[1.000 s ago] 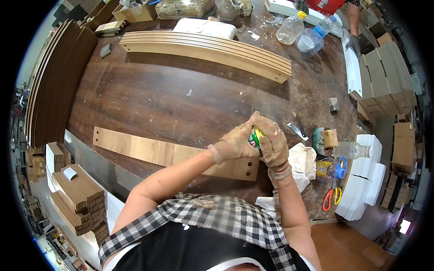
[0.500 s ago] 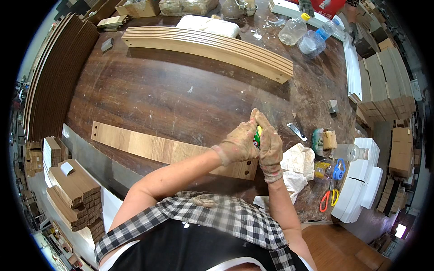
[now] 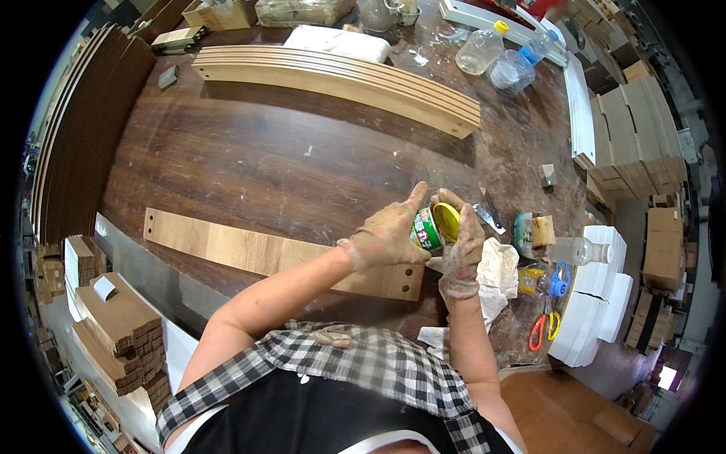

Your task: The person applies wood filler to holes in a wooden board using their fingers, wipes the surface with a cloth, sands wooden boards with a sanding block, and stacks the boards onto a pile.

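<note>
My left hand (image 3: 384, 236), in a stained glove, is closed around a small green can (image 3: 426, 231). Against it, my gloved right hand (image 3: 463, 257) grips a round yellow lid (image 3: 447, 222), which stands tilted beside the can's end. Whether lid and can still touch is hard to make out. Both hands are above the right end of a long wooden board (image 3: 249, 252), which lies flat on the dark table (image 3: 249, 159) and has holes at its ends. A white cloth (image 3: 495, 276) lies beside my right wrist.
Several grooved wooden boards (image 3: 333, 79) stand side by side at the back. Clear bottles (image 3: 480, 51) are behind to the right. Scissors (image 3: 537, 333), a blue-handled bottle (image 3: 533, 281) and a blade (image 3: 490, 218) lie at right. Tall board stacks (image 3: 83, 136) line the left edge.
My hands were pressed together around the can; now they have parted slightly. The lid shows in my right hand and more of the can in my left.
</note>
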A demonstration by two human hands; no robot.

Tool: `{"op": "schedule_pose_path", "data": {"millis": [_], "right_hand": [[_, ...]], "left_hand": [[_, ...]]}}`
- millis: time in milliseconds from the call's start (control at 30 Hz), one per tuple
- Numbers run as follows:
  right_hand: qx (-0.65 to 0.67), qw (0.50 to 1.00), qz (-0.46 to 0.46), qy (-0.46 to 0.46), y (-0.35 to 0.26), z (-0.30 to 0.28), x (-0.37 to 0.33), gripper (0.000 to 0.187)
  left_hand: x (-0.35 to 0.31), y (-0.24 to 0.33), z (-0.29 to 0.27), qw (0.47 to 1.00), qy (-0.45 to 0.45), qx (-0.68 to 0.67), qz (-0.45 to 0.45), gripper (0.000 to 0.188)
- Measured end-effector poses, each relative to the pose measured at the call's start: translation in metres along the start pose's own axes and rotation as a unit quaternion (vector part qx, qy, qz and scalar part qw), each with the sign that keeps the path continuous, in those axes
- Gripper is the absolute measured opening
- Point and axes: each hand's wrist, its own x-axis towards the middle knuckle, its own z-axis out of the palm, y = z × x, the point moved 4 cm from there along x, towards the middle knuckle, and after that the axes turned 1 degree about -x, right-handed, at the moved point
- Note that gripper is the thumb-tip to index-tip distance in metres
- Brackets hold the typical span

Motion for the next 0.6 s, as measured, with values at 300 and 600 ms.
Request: {"op": "schedule_pose_path", "data": {"millis": [300, 600], "right_hand": [[0.186, 0.979, 0.059, 0.053, 0.015, -0.012, 0.005, 0.056], [0.515, 0.841, 0.163, 0.028, 0.043, -0.029, 0.012, 0.052]], "left_hand": [[-0.004, 0.008, -0.006, 0.999, -0.019, 0.005, -0.047, 0.12], [-0.005, 0.004, -0.003, 0.998, -0.013, -0.057, -0.019, 0.123]]}}
